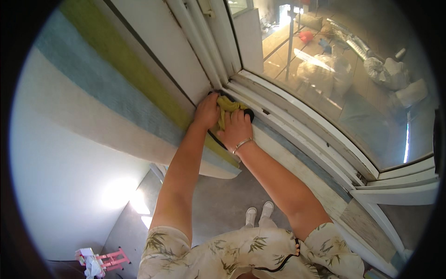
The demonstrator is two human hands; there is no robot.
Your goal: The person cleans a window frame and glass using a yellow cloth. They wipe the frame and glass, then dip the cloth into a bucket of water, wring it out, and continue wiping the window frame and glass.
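Observation:
A crumpled yellow cloth (227, 105) lies on the sill in the corner where the window frame meets the wall. My left hand (207, 110) is closed at its left edge, fingertips in the corner beside something dark. From the right, my right hand (236, 129) presses on the cloth with bent fingers; a bracelet circles that wrist. A rounded black thing (249, 114) shows just past my right fingers, its kind partly hidden. The white sliding window frame (297, 128) with its grooved track runs right from the corner.
A striped curtain (111, 79) in green, blue and cream hangs to my left. Through the glass (371, 107), bags and foil ducting lie on a tiled floor. A pink stool (114, 259) stands at the lower left. A white chair-like frame (385, 200) borders the sill at right.

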